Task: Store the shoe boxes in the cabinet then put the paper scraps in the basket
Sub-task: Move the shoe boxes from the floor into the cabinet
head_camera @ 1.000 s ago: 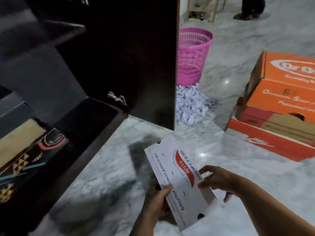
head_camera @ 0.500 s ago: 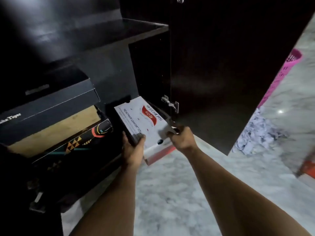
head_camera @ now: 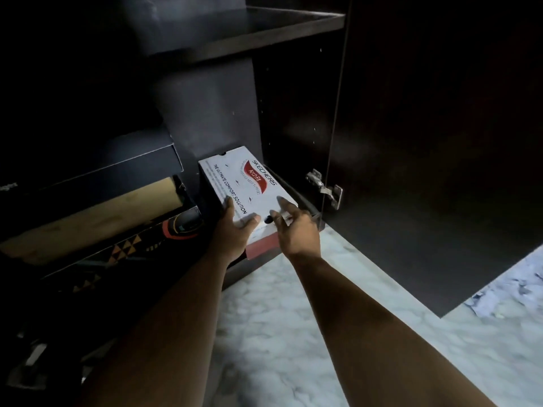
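Observation:
A white Skechers shoe box (head_camera: 244,180) with a red base lies partly inside the bottom compartment of the dark cabinet (head_camera: 264,27), its near end sticking out over the floor. My left hand (head_camera: 232,233) grips the box's near left corner, thumb on the lid and fingers along the side. On the near right part of the lid rests my right hand (head_camera: 296,230), its fingers stretched out. A pile of white paper scraps (head_camera: 511,289) shows at the right edge, partly hidden by the door. The basket is out of view.
The open cabinet door (head_camera: 426,142) stands right of the box, with a metal hinge (head_camera: 326,189) close to my right hand. Left of the white box is a stack: a dark box (head_camera: 117,163), a tan box (head_camera: 102,212), a patterned box (head_camera: 132,248). Marble floor (head_camera: 279,333) lies below.
Both hands carried the white box from above the floor up to the cabinet and slid it into the bottom compartment. The view turned left, so the basket and orange boxes left the frame.

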`<state>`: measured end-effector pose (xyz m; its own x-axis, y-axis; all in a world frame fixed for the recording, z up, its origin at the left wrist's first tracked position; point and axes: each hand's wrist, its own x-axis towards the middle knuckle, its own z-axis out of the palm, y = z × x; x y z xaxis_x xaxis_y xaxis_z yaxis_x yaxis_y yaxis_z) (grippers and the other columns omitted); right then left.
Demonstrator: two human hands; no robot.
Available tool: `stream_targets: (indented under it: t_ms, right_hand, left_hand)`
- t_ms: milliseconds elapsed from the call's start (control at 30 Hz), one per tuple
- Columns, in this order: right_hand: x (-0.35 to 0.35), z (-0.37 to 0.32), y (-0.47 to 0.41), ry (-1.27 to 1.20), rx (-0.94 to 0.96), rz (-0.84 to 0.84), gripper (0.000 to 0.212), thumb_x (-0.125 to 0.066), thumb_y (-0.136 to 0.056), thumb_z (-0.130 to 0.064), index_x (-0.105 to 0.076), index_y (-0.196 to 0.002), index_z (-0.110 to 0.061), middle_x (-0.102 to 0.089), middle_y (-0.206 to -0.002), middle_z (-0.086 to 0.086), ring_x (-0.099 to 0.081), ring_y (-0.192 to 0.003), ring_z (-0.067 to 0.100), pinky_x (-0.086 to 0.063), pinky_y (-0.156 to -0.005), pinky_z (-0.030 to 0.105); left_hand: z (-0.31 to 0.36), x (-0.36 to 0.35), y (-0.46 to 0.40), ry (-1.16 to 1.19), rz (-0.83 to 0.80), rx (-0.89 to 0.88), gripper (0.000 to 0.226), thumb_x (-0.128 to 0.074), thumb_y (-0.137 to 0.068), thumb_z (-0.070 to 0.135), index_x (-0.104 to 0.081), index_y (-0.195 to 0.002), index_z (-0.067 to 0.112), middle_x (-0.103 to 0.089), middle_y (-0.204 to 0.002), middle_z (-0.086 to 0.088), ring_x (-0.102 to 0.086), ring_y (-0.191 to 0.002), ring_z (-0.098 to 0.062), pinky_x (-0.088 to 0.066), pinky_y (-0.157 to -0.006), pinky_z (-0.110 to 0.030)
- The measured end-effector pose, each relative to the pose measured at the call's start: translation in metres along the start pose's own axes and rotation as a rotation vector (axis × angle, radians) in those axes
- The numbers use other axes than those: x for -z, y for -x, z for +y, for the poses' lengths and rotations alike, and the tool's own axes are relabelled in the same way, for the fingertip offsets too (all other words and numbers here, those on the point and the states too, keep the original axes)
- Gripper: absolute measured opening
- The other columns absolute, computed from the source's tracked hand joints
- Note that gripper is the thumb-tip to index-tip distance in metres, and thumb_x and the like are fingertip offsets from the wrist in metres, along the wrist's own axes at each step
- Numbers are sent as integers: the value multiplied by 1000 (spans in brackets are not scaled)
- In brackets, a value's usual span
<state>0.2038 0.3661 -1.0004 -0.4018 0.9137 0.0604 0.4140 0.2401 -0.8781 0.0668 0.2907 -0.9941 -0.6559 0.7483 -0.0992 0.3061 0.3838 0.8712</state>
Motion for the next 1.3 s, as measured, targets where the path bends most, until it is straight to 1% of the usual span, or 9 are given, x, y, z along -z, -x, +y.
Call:
stream_targets:
  t_ms: [300,433,500,633,733,833,1000,1133,1300]
  right_hand:
    - [-2,5,-26,39,-54,-70,50,-52,-100,-56,-46,-148,-48,-48,-155,5,-53,-137,28,-49,-108,42]
    - [14,6,-8,-172,-61,-120,74,-59,-88,-69,-28,-153,-54,-27,-167,1,-29,-153,27,-38,-119,48]
    - [26,15,15,-222,-73,11,66,-57,-95,-59,-33,-155,-45,-40,-160,0,-42,-144,20,-38,-119,43]
    - [62,48,65,-210,-307,-53,66,-53,-81,-74,-62,-134,-34,-74,-94,-1,-63,-83,16,-59,-84,39]
    - [103,81,107,-147,-434,-83,44,-60,-87,-65,-74,-112,-31,-72,-86,-1,-56,-67,11,-45,-61,23]
    - [168,111,165,-46,-533,-75,44,-61,-90,-61,-75,-113,-27,-67,-86,-7,-56,-74,13,-51,-73,29]
    - [315,150,285,97,-713,70,63,-59,-94,-61,-65,-135,-13,-66,-135,9,-55,-95,17,-44,-86,30]
    - [429,170,408,202,-898,344,61,-54,-98,-56,-62,-137,-9,-61,-143,12,-57,-131,30,-44,-109,34]
    - [521,194,575,271,-1157,749,68,-50,-94,-61,-60,-136,-8,-65,-134,18,-59,-128,35,-47,-104,37]
  left_hand:
    - [17,-7,5,95,154,-24,86,-73,-84,47,-29,-155,26,-60,-142,-6,-63,-122,-28,-57,-97,-51]
    - [21,-13,32,60,431,39,57,-66,-86,57,-70,-109,6,-77,-104,-14,-72,-99,-34,-57,-85,-40]
    - [18,-21,57,3,433,95,45,-65,-95,41,-70,-79,0,-75,-86,-22,-71,-86,-40,-51,-71,-36]
    - [4,-52,112,-207,113,138,36,-62,-93,33,-57,-65,12,-73,-87,-22,-70,-88,-41,-48,-68,-35]
    - [6,-92,152,-372,-136,53,33,-51,-92,40,-57,-67,20,-73,-93,-14,-68,-90,-36,-49,-67,-32]
    - [24,-143,190,-440,-295,-17,34,-57,-90,44,-62,-71,17,-74,-95,-11,-69,-90,-34,-51,-70,-33]
    - [74,-242,275,-434,-558,-140,26,-59,-87,36,-67,-72,16,-74,-82,-10,-67,-78,-35,-56,-71,-38]
    - [128,-315,374,-382,-786,-227,28,-59,-84,42,-70,-73,19,-74,-77,-4,-70,-75,-33,-60,-74,-40]
    - [184,-381,513,-334,-1030,-388,29,-59,-87,42,-65,-70,20,-71,-76,-1,-68,-80,-30,-51,-68,-31]
